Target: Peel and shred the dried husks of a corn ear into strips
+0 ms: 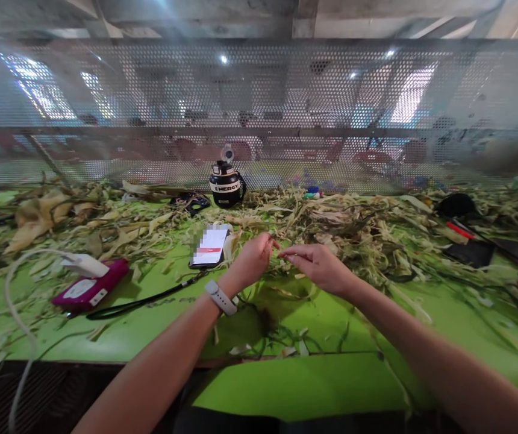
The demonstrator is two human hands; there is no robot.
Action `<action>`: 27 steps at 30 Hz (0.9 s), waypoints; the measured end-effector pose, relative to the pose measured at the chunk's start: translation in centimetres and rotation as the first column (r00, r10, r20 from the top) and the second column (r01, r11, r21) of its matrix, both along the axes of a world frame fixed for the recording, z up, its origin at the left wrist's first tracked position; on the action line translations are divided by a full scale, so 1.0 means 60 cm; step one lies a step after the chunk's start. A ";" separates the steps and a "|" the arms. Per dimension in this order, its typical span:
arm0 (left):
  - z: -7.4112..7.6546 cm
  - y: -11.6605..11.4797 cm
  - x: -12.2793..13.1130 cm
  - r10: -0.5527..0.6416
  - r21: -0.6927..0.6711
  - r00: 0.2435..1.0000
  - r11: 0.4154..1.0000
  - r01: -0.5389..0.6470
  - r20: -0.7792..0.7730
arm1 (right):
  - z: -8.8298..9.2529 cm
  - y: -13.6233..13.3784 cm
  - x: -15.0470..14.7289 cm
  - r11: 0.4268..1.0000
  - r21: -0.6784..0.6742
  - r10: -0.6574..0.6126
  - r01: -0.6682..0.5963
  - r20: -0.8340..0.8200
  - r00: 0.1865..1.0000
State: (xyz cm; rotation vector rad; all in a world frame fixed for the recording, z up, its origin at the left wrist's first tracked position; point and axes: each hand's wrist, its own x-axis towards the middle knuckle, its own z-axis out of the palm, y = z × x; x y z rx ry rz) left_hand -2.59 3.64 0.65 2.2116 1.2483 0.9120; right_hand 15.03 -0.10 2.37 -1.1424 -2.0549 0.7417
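Note:
Over the middle of the green table, my left hand [255, 258] is closed, its fingertips pinched together. Facing it a short gap away, my right hand [324, 266] also pinches with thumb and forefinger. Whatever is between the fingers of either hand is too small to name. Pale dried strips that look like corn husk [353, 226] lie in a loose heap behind and around both hands. A white watch [220, 298] is on my left wrist. Just left of that hand lies a phone [210, 247] with its screen lit and a black strap attached.
A black jar-shaped bottle marked ENERGY [226, 185] stands at the back. To the left is a magenta power strip [91, 286] with a white plug and cable. Dark flat items and a red pen-like thing [460, 229] lie right. A perforated metal screen [259, 90] rises behind.

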 end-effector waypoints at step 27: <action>0.046 -0.073 0.014 -0.442 -0.104 0.744 0.884 0.456 -0.501 | 0.053 -0.002 0.059 0.969 0.235 0.021 -0.073 0.219 0.975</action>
